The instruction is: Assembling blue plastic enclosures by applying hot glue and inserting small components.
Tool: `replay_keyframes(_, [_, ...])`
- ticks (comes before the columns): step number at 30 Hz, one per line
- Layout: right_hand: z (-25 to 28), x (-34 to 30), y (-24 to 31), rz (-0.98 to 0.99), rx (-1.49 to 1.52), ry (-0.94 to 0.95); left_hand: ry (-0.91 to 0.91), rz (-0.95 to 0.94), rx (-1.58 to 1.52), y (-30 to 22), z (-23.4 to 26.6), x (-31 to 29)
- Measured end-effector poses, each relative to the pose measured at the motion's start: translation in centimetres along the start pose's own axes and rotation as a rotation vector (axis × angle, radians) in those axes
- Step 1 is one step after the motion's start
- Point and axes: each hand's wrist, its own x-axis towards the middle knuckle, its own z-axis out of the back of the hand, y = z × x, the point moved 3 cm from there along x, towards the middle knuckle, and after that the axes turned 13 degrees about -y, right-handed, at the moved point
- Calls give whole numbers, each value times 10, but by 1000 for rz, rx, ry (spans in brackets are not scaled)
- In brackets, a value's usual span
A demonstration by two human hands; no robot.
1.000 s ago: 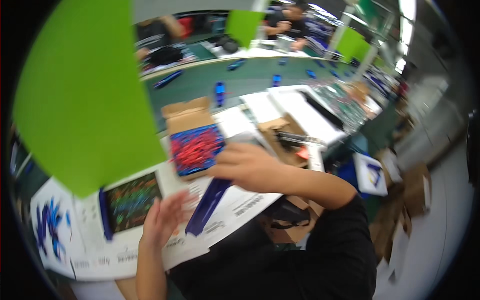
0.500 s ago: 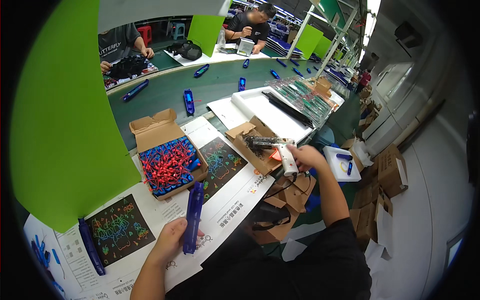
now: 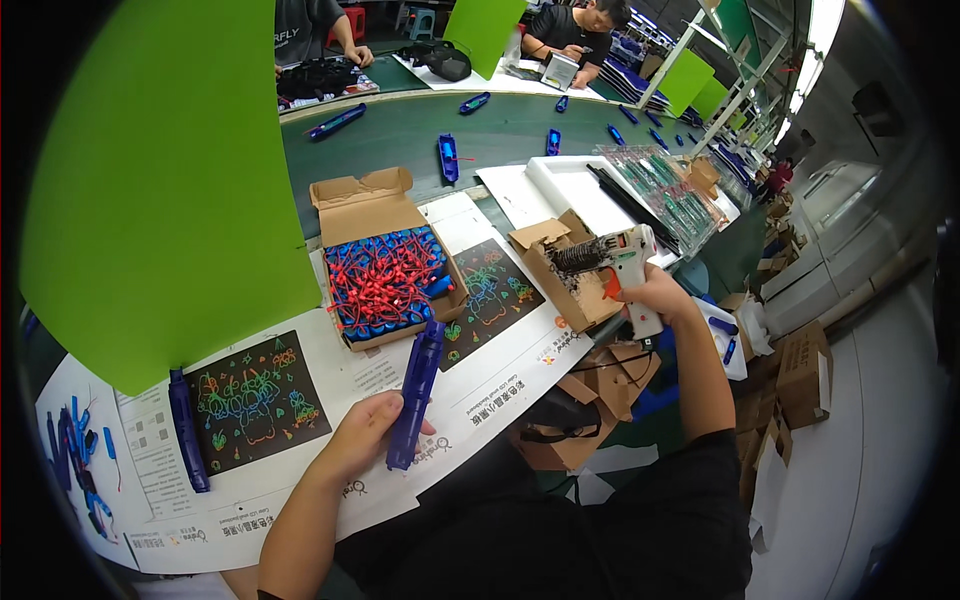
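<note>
Blue pen-shaped casing (image 3: pixel 417 392) lies on the printed paper sheets (image 3: pixel 480 385), gripped at its lower end by the left hand (image 3: pixel 365 440) — at two o'clock, the right hand (image 3: pixel 662 297) is closed around a white glue gun (image 3: pixel 620 262) beside a small cardboard box (image 3: pixel 570 280).

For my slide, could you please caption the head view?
Left hand holds a long blue plastic pen-shaped casing on printed sheets; right hand grips a white glue gun.

By the left hand (image 3: pixel 362 440), a dark blue pen-shaped case (image 3: pixel 415 394). Beyond it, a brown box (image 3: pixel 372 205) of blue parts with red wires. The right hand (image 3: pixel 662 296) grips a white glue gun (image 3: pixel 622 262) with orange trigger.
</note>
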Motion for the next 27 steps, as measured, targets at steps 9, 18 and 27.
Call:
replay_keyframes(9, [76,-24,11,43,608,-310,44,17,-16,3,1,3])
replay_keyframes(18, [119,-56,9,431,416,-502,-39,16,-148,4,0,6])
replay_keyframes(27, [152,-93,90,917,697,-517,-123,73,-299,1,3,6])
